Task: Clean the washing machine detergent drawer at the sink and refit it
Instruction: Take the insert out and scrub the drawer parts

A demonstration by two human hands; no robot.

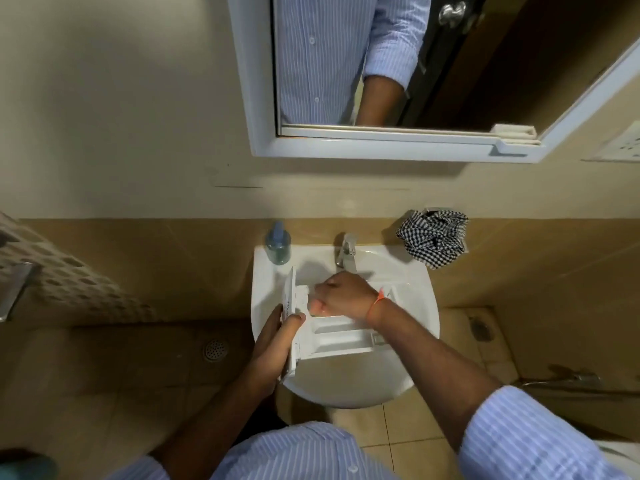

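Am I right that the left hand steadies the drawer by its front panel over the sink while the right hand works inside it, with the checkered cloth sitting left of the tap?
Not quite. In the head view the checkered cloth is right of the tap; the blue bottle sits left. The left hand grips the drawer over the sink; the right hand works inside.

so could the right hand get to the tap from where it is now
Probably yes. The right hand is closed inside the detergent drawer, just in front of the tap, and nothing stands between them. The left hand holds the drawer's front panel, so the drawer would likely stay put.
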